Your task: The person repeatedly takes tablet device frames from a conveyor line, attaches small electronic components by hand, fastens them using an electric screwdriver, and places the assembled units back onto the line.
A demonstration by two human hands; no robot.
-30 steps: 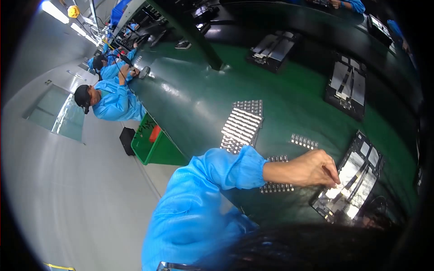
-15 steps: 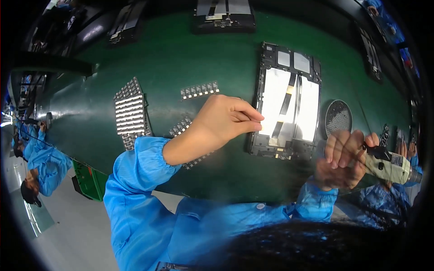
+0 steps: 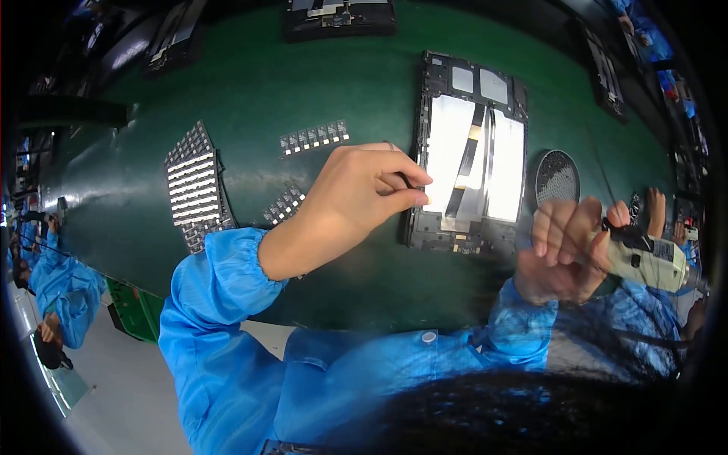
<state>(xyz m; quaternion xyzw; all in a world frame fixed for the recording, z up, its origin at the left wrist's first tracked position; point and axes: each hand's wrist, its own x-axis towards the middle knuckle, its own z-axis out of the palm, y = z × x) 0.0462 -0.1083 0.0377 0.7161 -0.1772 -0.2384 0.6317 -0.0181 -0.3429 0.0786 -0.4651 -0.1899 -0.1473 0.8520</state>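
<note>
The left hand nearly pinches, I can't tell on what, beside a flat black-and-silver device, likely near for easy reach; the right hand curls round a cream plastic tool.

A parts sheet disappears partly behind a worker's left hand and wrist; whatever those fingertips may pinch is too small to tell. A translucent smear blurs the right hand on its driver, whose tip fades near the dark rim. That hand screens the lower edge of a dish, its contents too fine to identify. The top edge crops a panel, while blurred hair veils the foreground.
</note>
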